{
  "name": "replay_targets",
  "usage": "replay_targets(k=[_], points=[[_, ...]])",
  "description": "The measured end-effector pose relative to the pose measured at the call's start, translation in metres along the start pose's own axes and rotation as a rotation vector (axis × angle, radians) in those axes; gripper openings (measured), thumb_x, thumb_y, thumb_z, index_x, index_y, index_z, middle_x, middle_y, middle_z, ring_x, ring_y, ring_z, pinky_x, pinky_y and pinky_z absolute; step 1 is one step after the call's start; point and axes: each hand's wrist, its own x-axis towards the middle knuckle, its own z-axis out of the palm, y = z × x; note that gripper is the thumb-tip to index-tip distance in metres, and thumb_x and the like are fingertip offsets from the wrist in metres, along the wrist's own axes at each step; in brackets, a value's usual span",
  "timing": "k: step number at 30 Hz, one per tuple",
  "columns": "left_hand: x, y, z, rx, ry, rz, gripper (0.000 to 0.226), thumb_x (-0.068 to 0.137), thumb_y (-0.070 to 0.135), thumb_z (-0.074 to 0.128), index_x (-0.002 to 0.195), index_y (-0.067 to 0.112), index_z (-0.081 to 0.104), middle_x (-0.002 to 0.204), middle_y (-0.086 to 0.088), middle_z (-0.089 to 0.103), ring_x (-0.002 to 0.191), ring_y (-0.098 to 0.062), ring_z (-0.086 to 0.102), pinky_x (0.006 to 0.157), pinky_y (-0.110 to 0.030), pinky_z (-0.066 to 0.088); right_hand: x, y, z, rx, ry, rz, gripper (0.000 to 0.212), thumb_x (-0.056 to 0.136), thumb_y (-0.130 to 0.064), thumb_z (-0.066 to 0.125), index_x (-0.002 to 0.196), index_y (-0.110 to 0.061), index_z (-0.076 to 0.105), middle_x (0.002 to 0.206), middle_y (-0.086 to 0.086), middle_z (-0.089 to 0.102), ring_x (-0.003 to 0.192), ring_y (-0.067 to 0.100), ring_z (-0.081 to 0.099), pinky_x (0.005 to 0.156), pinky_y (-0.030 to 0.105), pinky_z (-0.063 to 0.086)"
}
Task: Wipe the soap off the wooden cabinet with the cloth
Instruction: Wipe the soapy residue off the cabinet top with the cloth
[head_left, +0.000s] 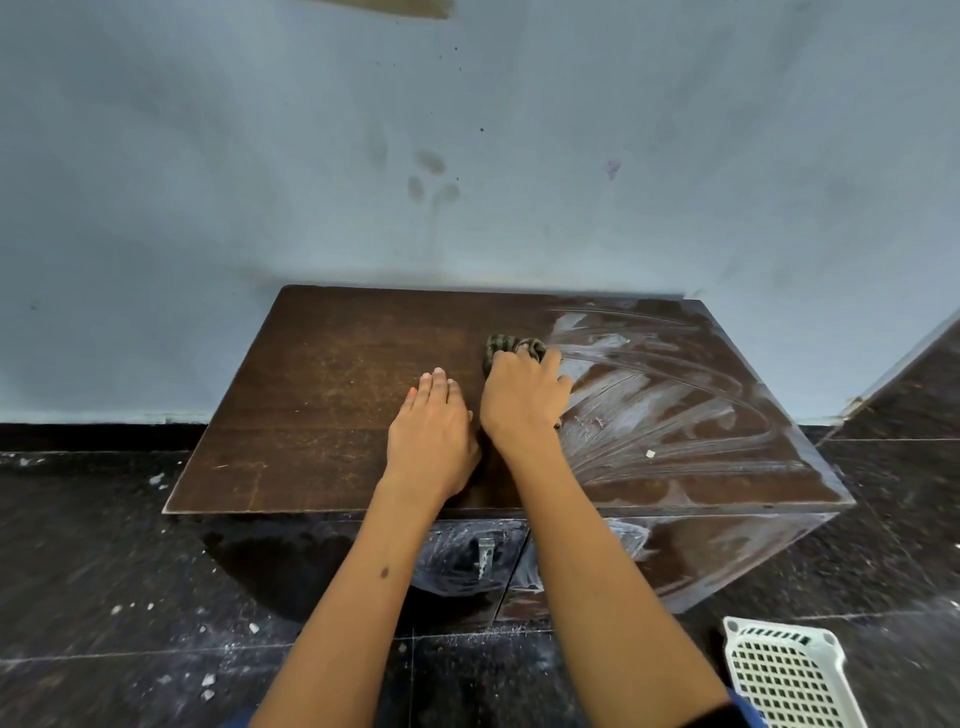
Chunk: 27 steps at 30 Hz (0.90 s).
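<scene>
Down on a dark tiled floor (104, 571) stands a low wooden cabinet (332, 395) against a pale blue wall (467, 156). A person leans over it with both bare arms stretched forward. Their right hand (522, 397) grips a bunched, dark striped cloth (511, 347), pressing it onto the cabinet top near the middle. White soap (660, 405) streaks sweep in arcs across the right half of the top, just beside the cloth, and more smears run down the front doors around a small metal handle (484, 556). Their left hand (432, 434) lies flat, fingers straight, on the bare left half. A white perforated plastic basket (789, 670) sits at the lower right; its contents cannot be seen.
</scene>
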Motion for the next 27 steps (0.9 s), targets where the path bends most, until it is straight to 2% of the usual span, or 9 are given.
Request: replay_targets(k=[5,10,13,20,27], points=[[-0.003,0.000,-0.001,0.008,0.011,0.005,0.053,0.101,0.023,0.026,0.147,-0.001,0.017,0.156,-0.018,0.015,0.145,-0.027,0.013,0.119,-0.034,0.012,0.012,-0.003,-0.001,-0.008,0.008,-0.009,0.029,0.095,-0.015,0.040,0.118,-0.018,0.056,0.131,0.004,0.051,0.127,0.030,0.029,0.090,0.039,0.034],[0.000,0.002,0.000,0.001,-0.003,-0.012,0.053,0.101,0.024,0.026,0.147,-0.001,0.017,0.156,-0.018,0.014,0.145,-0.027,0.013,0.119,-0.035,0.012,-0.010,0.002,-0.003,0.007,-0.013,-0.008,0.027,0.093,-0.020,0.048,0.119,-0.019,0.055,0.135,0.003,0.048,0.128,0.029,0.029,0.098,0.041,0.033],[0.002,0.002,-0.002,0.016,-0.028,-0.016,0.054,0.101,0.024,0.027,0.147,-0.001,0.015,0.156,-0.019,0.011,0.145,-0.028,0.010,0.119,-0.035,0.011,-0.034,0.003,-0.001,0.001,-0.008,-0.011,0.029,0.095,-0.024,0.045,0.121,-0.018,0.053,0.139,0.003,0.045,0.131,0.030,0.026,0.101,0.043,0.033],[0.000,0.000,-0.001,-0.017,-0.012,-0.008,0.052,0.100,0.022,0.027,0.146,-0.001,0.019,0.156,-0.018,0.015,0.145,-0.027,0.013,0.119,-0.035,0.012,-0.013,0.003,-0.004,0.018,-0.035,-0.036,0.029,0.090,-0.022,0.054,0.119,-0.021,0.055,0.135,0.003,0.048,0.127,0.030,0.029,0.095,0.040,0.034],[-0.001,0.001,-0.001,0.008,-0.009,-0.009,0.054,0.099,0.020,0.030,0.147,-0.002,0.017,0.156,-0.019,0.015,0.145,-0.028,0.013,0.119,-0.035,0.013,-0.046,0.014,0.000,-0.010,0.009,-0.031,0.033,0.094,-0.017,0.047,0.127,-0.024,0.051,0.139,-0.001,0.046,0.131,0.031,0.026,0.098,0.041,0.033]])
